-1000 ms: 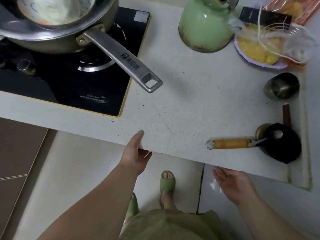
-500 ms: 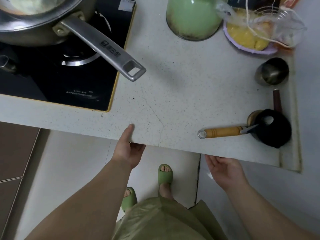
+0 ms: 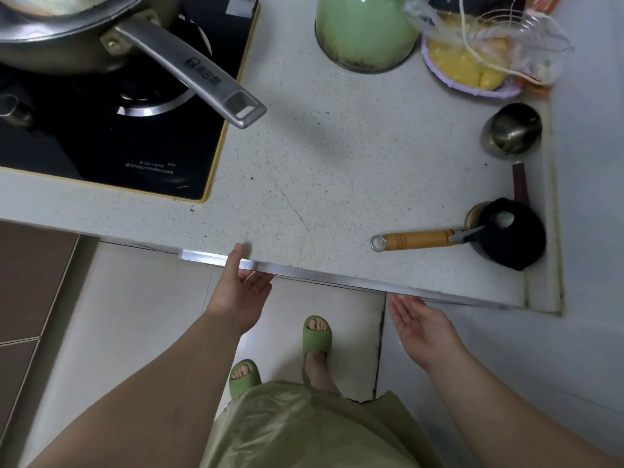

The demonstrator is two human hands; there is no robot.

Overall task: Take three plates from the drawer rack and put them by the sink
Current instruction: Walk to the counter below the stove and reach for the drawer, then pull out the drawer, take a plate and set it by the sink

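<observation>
Speckled white stone countertop (image 3: pixel 337 170) overhangs brushed-metal drawer rail (image 3: pixel 337 278). Left hand (image 3: pixel 241 292) grips rail beneath countertop edge; right hand (image 3: pixel 422 324) open, empty. Plates unseen, presumably inside drawer: likely heavy, fragile, best held by rims.

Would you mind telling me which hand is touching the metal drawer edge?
The left hand: it grips the drawer edge, while the right hand hangs open below.

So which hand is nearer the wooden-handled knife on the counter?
Right. The right hand is open just below the counter edge, almost directly under the wooden-handled knife. The left hand grips the metal drawer edge well off to the knife's left.
</observation>
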